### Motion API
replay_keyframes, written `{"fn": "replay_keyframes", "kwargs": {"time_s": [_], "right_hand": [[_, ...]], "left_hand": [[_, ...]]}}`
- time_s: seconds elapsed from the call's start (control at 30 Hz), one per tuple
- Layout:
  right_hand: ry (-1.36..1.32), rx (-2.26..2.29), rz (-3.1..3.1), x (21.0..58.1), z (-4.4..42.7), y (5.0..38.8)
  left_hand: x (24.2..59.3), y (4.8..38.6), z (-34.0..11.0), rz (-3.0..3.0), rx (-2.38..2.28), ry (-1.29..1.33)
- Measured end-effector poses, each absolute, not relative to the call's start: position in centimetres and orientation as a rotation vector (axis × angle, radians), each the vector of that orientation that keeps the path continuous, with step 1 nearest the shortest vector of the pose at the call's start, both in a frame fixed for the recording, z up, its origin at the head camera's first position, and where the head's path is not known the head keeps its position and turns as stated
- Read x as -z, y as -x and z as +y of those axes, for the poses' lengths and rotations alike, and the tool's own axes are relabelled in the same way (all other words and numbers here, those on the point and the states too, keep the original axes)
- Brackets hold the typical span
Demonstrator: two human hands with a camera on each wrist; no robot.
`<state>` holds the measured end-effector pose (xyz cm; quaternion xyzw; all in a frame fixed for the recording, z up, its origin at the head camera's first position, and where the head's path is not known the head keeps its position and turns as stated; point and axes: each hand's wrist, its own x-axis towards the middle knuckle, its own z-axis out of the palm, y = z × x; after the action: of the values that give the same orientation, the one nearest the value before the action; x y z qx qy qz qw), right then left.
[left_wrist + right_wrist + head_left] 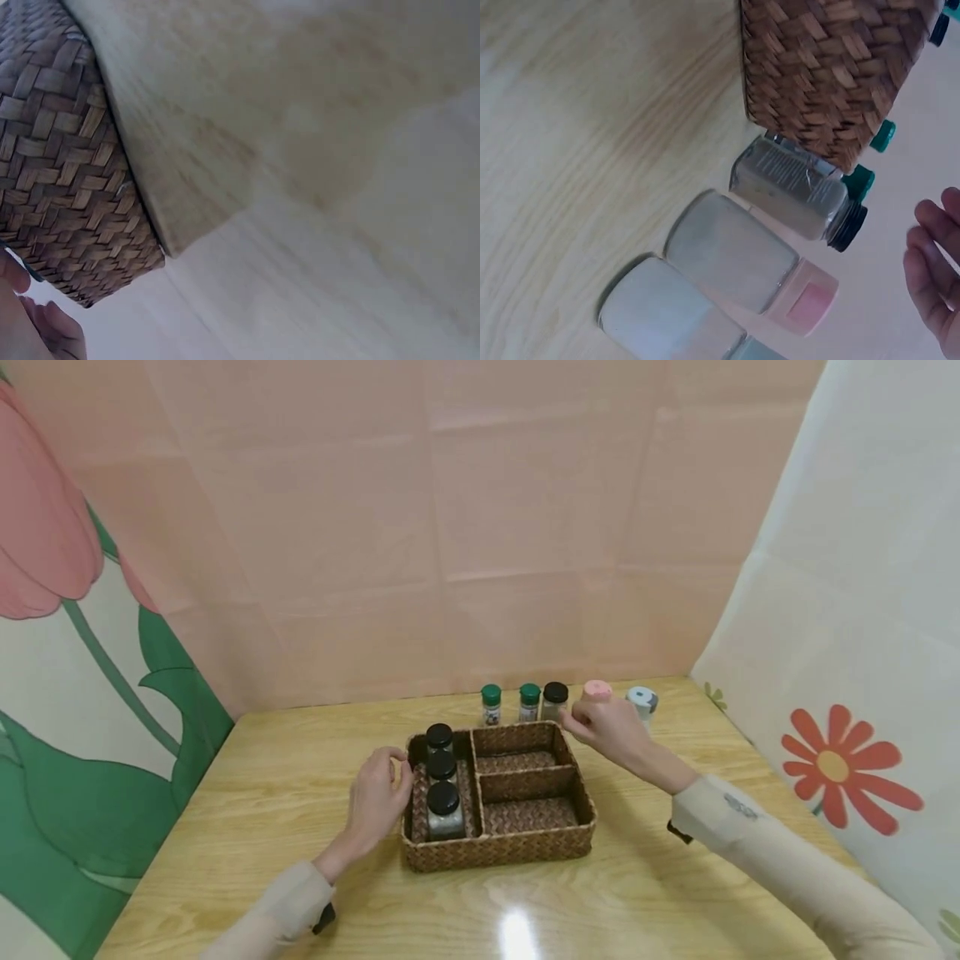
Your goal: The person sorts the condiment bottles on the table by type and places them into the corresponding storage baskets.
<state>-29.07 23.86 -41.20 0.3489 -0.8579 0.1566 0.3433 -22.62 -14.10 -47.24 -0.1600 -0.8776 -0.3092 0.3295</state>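
A brown woven basket (498, 852) with three compartments sits on the table. Its long left compartment holds three black-lidded jars (444, 806) in a row. My left hand (378, 797) is at the basket's left rim, fingers loosely bent; whether they touch the rim is unclear. In the left wrist view, those fingers (56, 330) show beside the woven wall. My right hand (618, 731) hovers by the far right corner, near a pink-capped bottle (597, 689). The right wrist view shows its fingers (930, 289) loosely curved, holding nothing, apart from a black-lidded jar (791, 187).
Behind the basket stand two green-capped bottles (491, 706) and a black-lidded jar (555, 697). Right of the pink-capped bottle is a bottle with a pale cap (642, 700). A pink cloth (450, 527) hangs at the table's back edge.
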Motion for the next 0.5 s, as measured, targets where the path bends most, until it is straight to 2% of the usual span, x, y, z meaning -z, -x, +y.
{"fn": "replay_keyframes", "kwargs": {"time_s": [0.5], "right_hand": [[-0.939, -0.369, -2.099, 41.7, 23.6, 33.2]], "left_hand": [[47.9, 22.8, -13.7, -2.577, 0.916, 0.265]]}}
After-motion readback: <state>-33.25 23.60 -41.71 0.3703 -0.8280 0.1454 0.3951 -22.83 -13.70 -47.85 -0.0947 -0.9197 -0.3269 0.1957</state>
